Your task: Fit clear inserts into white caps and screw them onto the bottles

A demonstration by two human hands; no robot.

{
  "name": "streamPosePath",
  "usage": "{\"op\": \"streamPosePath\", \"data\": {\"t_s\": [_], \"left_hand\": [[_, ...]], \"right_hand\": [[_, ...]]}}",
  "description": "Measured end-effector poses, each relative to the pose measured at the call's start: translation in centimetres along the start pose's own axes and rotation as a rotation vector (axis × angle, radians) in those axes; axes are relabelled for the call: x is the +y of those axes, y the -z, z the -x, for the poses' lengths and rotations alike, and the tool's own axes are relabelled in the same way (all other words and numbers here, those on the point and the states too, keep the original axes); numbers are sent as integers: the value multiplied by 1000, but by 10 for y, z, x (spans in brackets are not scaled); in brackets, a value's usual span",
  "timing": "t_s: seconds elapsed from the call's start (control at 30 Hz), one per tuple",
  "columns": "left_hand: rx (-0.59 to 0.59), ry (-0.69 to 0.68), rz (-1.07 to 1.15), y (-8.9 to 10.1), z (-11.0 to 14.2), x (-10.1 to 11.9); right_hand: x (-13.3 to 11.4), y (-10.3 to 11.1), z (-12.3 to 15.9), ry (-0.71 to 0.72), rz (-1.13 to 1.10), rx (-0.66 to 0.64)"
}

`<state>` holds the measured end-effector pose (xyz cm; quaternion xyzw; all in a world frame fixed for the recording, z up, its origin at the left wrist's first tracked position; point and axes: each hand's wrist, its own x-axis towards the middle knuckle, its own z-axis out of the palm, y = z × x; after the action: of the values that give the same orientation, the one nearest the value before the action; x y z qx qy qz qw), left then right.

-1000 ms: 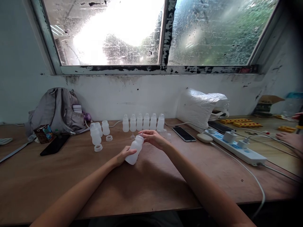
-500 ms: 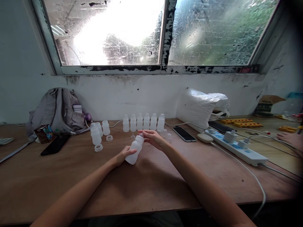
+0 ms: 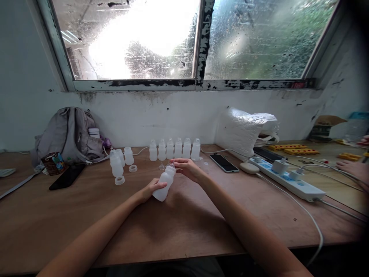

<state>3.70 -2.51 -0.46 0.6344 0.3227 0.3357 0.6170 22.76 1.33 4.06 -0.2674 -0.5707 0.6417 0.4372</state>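
A frosted white baby bottle (image 3: pixel 163 185) leans to the right above the table in front of me. My left hand (image 3: pixel 151 190) is closed round its lower body, thumb across the front. At the bottle's top, my right hand (image 3: pixel 187 168) pinches a clear piece, a cap or the nipple; the fingers hide much of it. Behind my hands, several capped baby bottles (image 3: pixel 178 147) stand in a row by the wall. A clear nipple (image 3: pixel 162 166) lies just beyond the held bottle, and clear caps (image 3: pixel 205 166) sit right of my right hand.
To the left are uncapped bottles (image 3: pixel 117 165), a white collar ring (image 3: pixel 120 180), another ring (image 3: pixel 133 168), a black phone (image 3: pixel 67 177) and a grey backpack (image 3: pixel 69 134). On the right lie a phone (image 3: pixel 224 163), a power strip (image 3: pixel 291 181) with cables, and another person's hand (image 3: pixel 350 167).
Almost nothing differs. My right fingers have shifted very slightly at the bottle's top, while my left hand keeps the same grip.
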Motion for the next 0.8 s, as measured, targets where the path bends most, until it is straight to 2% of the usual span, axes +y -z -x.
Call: {"op": "streamPosePath", "data": {"t_s": [0.37, 0.63, 0.8], "left_hand": [[-2, 20, 30, -2, 0, 2], [-22, 19, -20, -2, 2, 5], [-19, 21, -26, -2, 2, 7]], "right_hand": [[-1, 0, 1, 16, 20, -6], [2, 0, 1, 34, 143, 49], [1, -3, 1, 50, 181, 25]]}}
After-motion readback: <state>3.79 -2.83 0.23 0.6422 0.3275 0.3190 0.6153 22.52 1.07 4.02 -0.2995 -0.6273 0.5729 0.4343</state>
